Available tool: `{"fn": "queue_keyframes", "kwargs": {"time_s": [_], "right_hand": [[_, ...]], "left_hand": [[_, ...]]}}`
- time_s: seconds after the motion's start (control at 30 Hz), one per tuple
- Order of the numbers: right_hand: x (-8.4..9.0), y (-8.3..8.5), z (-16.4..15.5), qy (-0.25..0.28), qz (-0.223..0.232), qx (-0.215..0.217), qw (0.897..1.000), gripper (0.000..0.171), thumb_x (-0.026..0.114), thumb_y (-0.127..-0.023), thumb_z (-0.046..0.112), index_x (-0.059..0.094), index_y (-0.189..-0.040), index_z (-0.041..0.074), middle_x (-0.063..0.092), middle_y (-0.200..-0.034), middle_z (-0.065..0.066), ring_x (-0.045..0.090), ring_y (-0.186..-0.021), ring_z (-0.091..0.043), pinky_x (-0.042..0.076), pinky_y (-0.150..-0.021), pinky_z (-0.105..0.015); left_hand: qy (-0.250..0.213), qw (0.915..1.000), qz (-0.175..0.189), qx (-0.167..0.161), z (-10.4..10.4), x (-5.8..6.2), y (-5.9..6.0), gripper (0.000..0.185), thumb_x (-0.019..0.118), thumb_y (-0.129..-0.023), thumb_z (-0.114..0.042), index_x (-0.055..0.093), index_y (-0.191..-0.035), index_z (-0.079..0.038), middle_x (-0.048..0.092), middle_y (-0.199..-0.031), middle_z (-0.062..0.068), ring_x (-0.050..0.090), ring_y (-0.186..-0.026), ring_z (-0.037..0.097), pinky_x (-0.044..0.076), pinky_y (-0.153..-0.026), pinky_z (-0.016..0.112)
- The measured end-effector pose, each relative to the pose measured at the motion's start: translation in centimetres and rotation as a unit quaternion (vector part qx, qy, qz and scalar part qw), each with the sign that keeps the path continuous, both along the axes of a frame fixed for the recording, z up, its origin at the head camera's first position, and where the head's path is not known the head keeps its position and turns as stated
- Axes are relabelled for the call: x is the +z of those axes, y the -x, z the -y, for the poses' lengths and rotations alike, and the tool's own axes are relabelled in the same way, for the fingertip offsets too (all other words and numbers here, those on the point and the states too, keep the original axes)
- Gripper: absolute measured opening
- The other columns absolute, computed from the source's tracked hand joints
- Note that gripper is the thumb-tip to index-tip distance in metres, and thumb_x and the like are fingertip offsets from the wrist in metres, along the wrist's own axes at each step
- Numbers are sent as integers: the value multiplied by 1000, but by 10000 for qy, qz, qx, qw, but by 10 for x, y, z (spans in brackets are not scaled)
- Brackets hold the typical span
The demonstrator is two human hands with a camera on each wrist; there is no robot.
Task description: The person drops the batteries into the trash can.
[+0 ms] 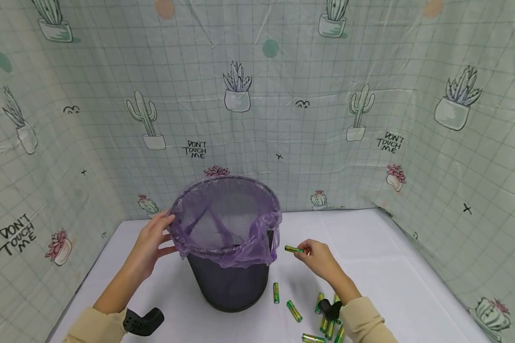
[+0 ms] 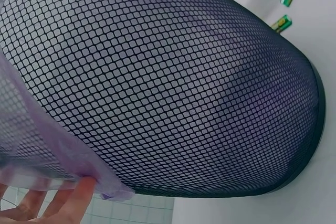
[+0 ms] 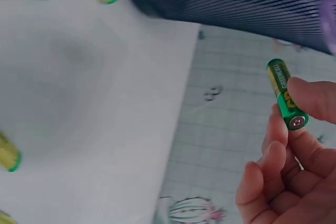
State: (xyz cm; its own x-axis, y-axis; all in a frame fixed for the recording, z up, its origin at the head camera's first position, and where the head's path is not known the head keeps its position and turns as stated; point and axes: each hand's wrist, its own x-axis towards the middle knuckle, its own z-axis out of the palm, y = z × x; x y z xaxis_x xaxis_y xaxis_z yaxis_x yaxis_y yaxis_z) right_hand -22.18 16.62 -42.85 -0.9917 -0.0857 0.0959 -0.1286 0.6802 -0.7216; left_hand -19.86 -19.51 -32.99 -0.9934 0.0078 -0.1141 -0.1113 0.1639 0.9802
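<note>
A black mesh trash can (image 1: 231,286) stands on the white table, its mouth lined with a translucent purple bag (image 1: 249,252) folded over the rim. At the left of that rim, my left hand (image 1: 148,243) rests its extended fingertips against the bag. The left wrist view shows these fingers (image 2: 79,203) touching the purple film beside the mesh. To the right of the can, my right hand (image 1: 319,259) pinches a green and yellow battery (image 3: 286,95) between thumb and fingers. It is held above the table, apart from the can.
Several more batteries (image 1: 294,310) lie scattered on the white tabletop (image 1: 382,286), right of the can and around my right wrist. Some are partly hidden by a black wrist device (image 1: 330,309). A cactus-print curtain (image 1: 262,128) encloses the table's back and sides.
</note>
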Motion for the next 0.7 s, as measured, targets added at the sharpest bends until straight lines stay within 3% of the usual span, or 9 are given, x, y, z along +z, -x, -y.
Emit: {"fn": "queue_keyframes", "kwargs": {"time_s": [0.23,0.7], "right_hand": [[37,-4,2,136,-316,-261,9991,14,64,-86,12,63,-93,0,55,-73,-3,42,-63,-12,35,-54,-23],[88,-5,0,928,-1464,-629,9829,23,61,-88,13,64,-108,1,63,-90,-13,54,-77,-15,44,-67,-19]], "left_hand": [[-210,9997,134,6,3,0,2,60,37,-99,-36,16,-149,-11,28,-144,17,55,-96,6,51,-80,27],[-228,9997,17,17,2,1,2,55,38,-99,-35,25,-146,-11,38,-128,9,55,-89,3,51,-78,26]]}}
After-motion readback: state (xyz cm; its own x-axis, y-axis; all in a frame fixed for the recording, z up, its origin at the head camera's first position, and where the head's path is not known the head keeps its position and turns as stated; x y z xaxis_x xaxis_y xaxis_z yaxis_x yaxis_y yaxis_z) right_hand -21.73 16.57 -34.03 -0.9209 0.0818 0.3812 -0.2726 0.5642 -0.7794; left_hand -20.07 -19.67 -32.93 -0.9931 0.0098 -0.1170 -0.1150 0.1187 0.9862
